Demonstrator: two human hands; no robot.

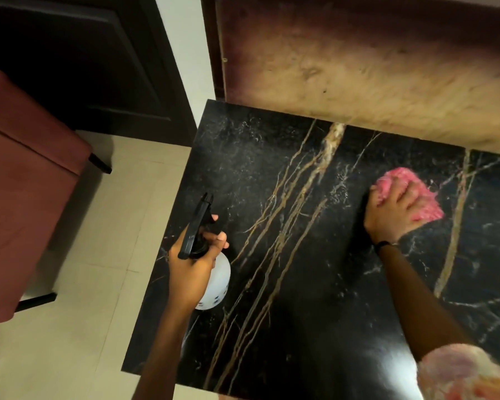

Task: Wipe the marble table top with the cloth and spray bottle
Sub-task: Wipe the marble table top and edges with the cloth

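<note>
Mid-wipe: my right grip (pixel 393 212), fingers spread, presses the pink cloth (pixel 399 174) on the worktop's (pixel 272 174) right side, left grip (pixel 191 272) curls round the spray bottle (pixel 218 281); next, I judge, sweep leftward.

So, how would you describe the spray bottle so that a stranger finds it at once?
Start at the black table with gold veins. Near its left edge the left hand grips the bottle. It alone has a white body and black trigger head; the cloth under the right hand is pink.

Pale tiled floor (pixel 98 284), dark panelled door (pixel 98 67), reddish upholstered seat (pixel 26 183), white wall (pixel 185 53).
</note>
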